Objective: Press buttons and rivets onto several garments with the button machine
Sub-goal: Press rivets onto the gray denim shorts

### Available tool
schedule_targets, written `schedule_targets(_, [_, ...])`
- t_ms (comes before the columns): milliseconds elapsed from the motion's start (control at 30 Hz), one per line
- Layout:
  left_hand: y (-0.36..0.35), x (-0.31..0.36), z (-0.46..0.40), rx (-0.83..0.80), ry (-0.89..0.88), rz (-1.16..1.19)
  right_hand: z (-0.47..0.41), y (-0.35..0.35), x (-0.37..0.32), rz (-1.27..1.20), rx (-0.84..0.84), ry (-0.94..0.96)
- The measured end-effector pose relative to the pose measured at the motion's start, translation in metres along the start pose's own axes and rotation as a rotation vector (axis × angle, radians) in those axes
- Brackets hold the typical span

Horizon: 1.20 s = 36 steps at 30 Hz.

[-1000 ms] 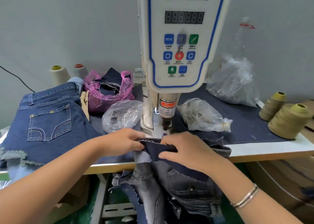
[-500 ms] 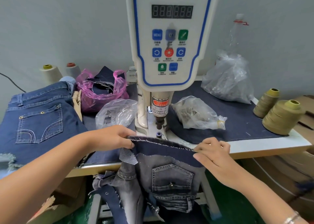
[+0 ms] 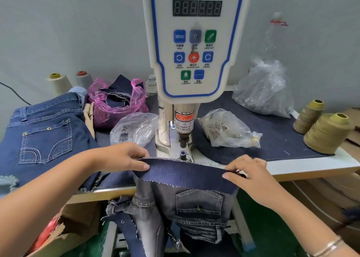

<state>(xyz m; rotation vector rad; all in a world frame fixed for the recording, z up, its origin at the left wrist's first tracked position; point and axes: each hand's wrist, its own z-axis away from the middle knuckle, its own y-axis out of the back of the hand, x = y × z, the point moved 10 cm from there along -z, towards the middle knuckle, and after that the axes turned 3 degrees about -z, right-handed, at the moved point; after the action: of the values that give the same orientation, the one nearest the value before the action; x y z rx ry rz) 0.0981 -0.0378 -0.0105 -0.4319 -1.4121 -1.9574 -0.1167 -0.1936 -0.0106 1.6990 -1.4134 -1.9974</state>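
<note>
Presently: dark denim band (image 3: 185,173), the top edge of a grey garment (image 3: 196,204), stretched flat just in front of the button machine (image 3: 192,42) and its lower die (image 3: 182,153), probably to square a spot for pressing. Left hand (image 3: 124,157) pinches the band's left end; right hand (image 3: 247,171) pinches the right end. Rest of the garment hangs off the worktop (image 3: 311,165) edge. Clear bags of fittings (image 3: 228,130) sit beside the machine, within reach. Blue jeans (image 3: 44,135) lie apart at left.
</note>
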Motion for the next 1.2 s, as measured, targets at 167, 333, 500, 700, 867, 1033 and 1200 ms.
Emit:
schedule_targets(167, [-0.003, -0.014, 0.008, 0.005, -0.025, 0.252, 0.003, -0.009, -0.015, -0.228, -0.092, 0.118])
schedule_targets(333, [-0.002, -0.041, 0.018, 0.086, 0.002, 0.521, -0.020, -0.018, -0.026, -0.607, -0.156, 0.034])
schedule_targets(500, [-0.004, -0.065, 0.025, 0.225, 0.067, 0.690, -0.048, -0.046, -0.022, -0.796, -0.181, -0.119])
schedule_targets(700, [-0.004, -0.081, 0.036, 0.438, -0.015, 1.101, -0.061, -0.069, -0.029, -1.065, -0.217, -0.229])
schedule_targets(867, [-0.009, -0.085, 0.039, 0.535, -0.043, 1.202, -0.062, -0.073, -0.029, -1.176, -0.143, -0.195])
schedule_targets(1033, [-0.009, -0.084, 0.037, 0.540, -0.067, 1.201, -0.065, -0.075, -0.020, -1.057, -0.052, -0.183])
schedule_targets(1200, [-0.013, -0.087, 0.035, 0.505, -0.052, 1.279, -0.067, -0.076, -0.014, -1.180, -0.059, -0.195])
